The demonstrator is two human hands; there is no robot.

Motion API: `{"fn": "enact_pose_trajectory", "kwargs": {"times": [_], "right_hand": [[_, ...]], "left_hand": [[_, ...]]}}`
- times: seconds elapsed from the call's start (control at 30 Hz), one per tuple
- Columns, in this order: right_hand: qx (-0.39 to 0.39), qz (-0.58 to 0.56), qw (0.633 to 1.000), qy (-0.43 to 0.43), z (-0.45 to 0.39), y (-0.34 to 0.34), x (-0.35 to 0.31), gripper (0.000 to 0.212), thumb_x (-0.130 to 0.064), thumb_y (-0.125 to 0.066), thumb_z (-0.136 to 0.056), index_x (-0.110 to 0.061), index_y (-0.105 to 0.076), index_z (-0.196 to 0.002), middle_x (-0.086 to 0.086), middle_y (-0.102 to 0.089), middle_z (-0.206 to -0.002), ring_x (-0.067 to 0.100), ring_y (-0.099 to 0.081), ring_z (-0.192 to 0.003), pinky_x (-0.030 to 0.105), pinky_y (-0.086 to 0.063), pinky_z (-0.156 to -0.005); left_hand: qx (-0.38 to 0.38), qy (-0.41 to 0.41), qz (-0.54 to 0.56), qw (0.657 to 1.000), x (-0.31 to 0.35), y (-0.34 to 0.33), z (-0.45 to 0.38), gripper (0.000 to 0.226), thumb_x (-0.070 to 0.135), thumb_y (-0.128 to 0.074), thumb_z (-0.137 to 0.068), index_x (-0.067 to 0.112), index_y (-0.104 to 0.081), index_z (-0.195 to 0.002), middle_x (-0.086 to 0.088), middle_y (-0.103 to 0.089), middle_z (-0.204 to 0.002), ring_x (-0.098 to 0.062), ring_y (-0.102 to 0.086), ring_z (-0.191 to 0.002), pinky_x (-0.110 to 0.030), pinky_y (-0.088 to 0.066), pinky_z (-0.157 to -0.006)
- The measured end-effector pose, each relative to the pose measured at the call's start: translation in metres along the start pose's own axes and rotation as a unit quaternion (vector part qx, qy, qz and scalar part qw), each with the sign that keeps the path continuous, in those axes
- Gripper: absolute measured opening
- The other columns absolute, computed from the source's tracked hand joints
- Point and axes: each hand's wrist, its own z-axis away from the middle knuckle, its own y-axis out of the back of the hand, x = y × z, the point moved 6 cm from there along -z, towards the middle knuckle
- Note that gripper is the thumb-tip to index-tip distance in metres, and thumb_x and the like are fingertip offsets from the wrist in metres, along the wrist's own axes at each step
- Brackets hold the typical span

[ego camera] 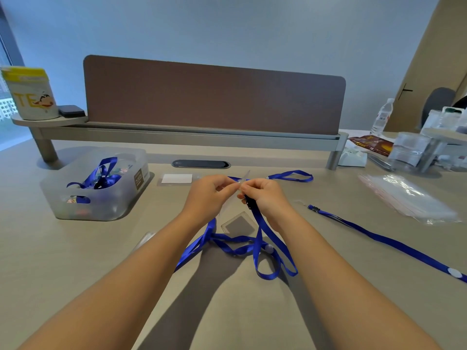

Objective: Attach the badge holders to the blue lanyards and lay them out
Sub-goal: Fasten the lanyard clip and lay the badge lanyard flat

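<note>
My left hand (211, 189) and my right hand (262, 195) meet above the table's middle. Between them they pinch a clear badge holder (231, 200), hard to see. My right hand also grips the black clip end of a blue lanyard (257, 238), whose strap hangs down and loops on the table between my forearms. A second clear holder (237, 224) lies flat under my hands. Another blue lanyard (379, 238) stretches across the right side with its clip at the far end. A third lanyard (290, 176) lies behind my hands beside a holder with a white card (177, 178).
A translucent bin (96, 188) at left holds more blue lanyards and holders. A stack of clear sleeves (406, 198) lies at right. Behind stand a brown desk divider (214, 97), a cable grommet (201, 164), a tin on a shelf (30, 94), a water bottle (381, 117).
</note>
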Motion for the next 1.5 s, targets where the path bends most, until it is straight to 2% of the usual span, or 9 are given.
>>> {"fn": "enact_pose_trajectory", "kwargs": {"times": [0.37, 0.73, 0.83, 0.93, 1.07, 1.17, 1.23, 1.33, 1.5], "right_hand": [[-0.009, 0.041, 0.998, 0.042, 0.001, -0.005, -0.003, 0.024, -0.008, -0.046, -0.093, 0.002, -0.062, -0.107, 0.01, -0.057, -0.091, 0.017, -0.052, -0.087, 0.015, -0.044, -0.07], [0.005, 0.048, 0.997, 0.063, -0.005, -0.007, -0.001, 0.022, -0.008, -0.045, -0.092, 0.002, -0.062, -0.104, -0.004, -0.053, -0.07, 0.004, -0.049, -0.067, 0.015, -0.043, -0.066], [-0.018, 0.013, 0.999, 0.043, -0.007, -0.003, -0.006, 0.017, -0.009, -0.043, -0.093, -0.009, -0.06, -0.094, -0.002, -0.052, -0.07, 0.007, -0.048, -0.064, 0.017, -0.043, -0.061], [-0.048, -0.044, 0.998, 0.018, -0.01, 0.001, -0.012, 0.02, -0.012, -0.042, -0.095, -0.02, -0.055, -0.082, 0.001, -0.051, -0.071, 0.009, -0.047, -0.056, 0.018, -0.041, -0.051], [-0.097, -0.062, 0.993, 0.003, -0.009, -0.001, -0.013, 0.011, -0.016, -0.048, -0.093, -0.02, -0.056, -0.086, 0.001, -0.052, -0.071, 0.008, -0.047, -0.05, 0.015, -0.04, -0.043], [-0.108, -0.004, 0.994, -0.015, -0.008, 0.001, -0.005, 0.012, -0.013, -0.058, -0.086, -0.016, -0.052, -0.097, 0.001, -0.056, -0.072, 0.01, -0.05, -0.052, 0.018, -0.042, -0.049], [-0.111, 0.059, 0.992, -0.028, -0.007, 0.005, 0.002, 0.017, -0.008, -0.057, -0.086, -0.009, -0.053, -0.102, 0.002, -0.056, -0.069, 0.011, -0.05, -0.054, 0.021, -0.041, -0.053], [-0.083, 0.118, 0.988, -0.047, -0.011, 0.014, 0.013, 0.013, -0.004, -0.049, -0.088, -0.004, -0.057, -0.099, 0.002, -0.053, -0.065, 0.011, -0.048, -0.055, 0.022, -0.04, -0.057], [-0.014, 0.09, 0.996, -0.024, -0.028, 0.028, 0.016, 0.009, -0.011, -0.047, -0.091, -0.007, -0.055, -0.09, 0.002, -0.05, -0.064, 0.011, -0.045, -0.058, 0.023, -0.04, -0.059]], "left_hand": [[0.021, 0.013, -0.052, 0.998, 0.001, 0.001, -0.006, 0.019, 0.019, -0.053, -0.085, 0.006, -0.064, -0.092, -0.016, -0.068, -0.094, -0.018, -0.053, -0.08, -0.035, -0.046, -0.074], [0.043, 0.014, -0.048, 0.998, 0.0, -0.001, -0.009, 0.013, 0.014, -0.052, -0.085, 0.004, -0.06, -0.084, -0.014, -0.063, -0.086, -0.019, -0.051, -0.077, -0.03, -0.044, -0.066], [0.026, 0.001, 0.014, 1.0, 0.0, 0.001, -0.008, 0.014, 0.018, -0.054, -0.084, 0.007, -0.058, -0.093, -0.002, -0.056, -0.087, -0.015, -0.05, -0.083, -0.019, -0.04, -0.066], [0.007, -0.008, 0.044, 0.999, -0.002, 0.003, -0.007, 0.024, 0.014, -0.06, -0.081, 0.011, -0.055, -0.104, 0.004, -0.052, -0.096, -0.012, -0.048, -0.091, -0.019, -0.041, -0.072], [0.077, -0.012, 0.043, 0.996, -0.006, 0.014, -0.01, 0.02, 0.005, -0.05, -0.085, 0.008, -0.059, -0.103, -0.005, -0.06, -0.096, -0.02, -0.053, -0.092, -0.017, -0.042, -0.069], [0.137, -0.005, 0.026, 0.99, -0.005, 0.027, -0.014, 0.023, 0.006, -0.047, -0.087, 0.006, -0.058, -0.107, -0.016, -0.061, -0.109, -0.019, -0.048, -0.09, -0.02, -0.042, -0.065], [0.157, -0.015, -0.004, 0.988, -0.004, 0.034, -0.016, 0.025, 0.006, -0.047, -0.087, 0.005, -0.057, -0.11, -0.019, -0.061, -0.111, -0.025, -0.052, -0.094, -0.029, -0.044, -0.073], [0.153, -0.034, -0.054, 0.986, -0.006, 0.039, -0.018, 0.024, 0.005, -0.047, -0.087, 0.003, -0.058, -0.108, -0.022, -0.061, -0.105, -0.032, -0.053, -0.096, -0.034, -0.041, -0.076], [0.131, -0.025, -0.089, 0.987, -0.013, 0.027, -0.023, 0.026, 0.004, -0.047, -0.087, 0.006, -0.058, -0.11, -0.02, -0.06, -0.102, -0.026, -0.048, -0.091, -0.029, -0.035, -0.074]]}}
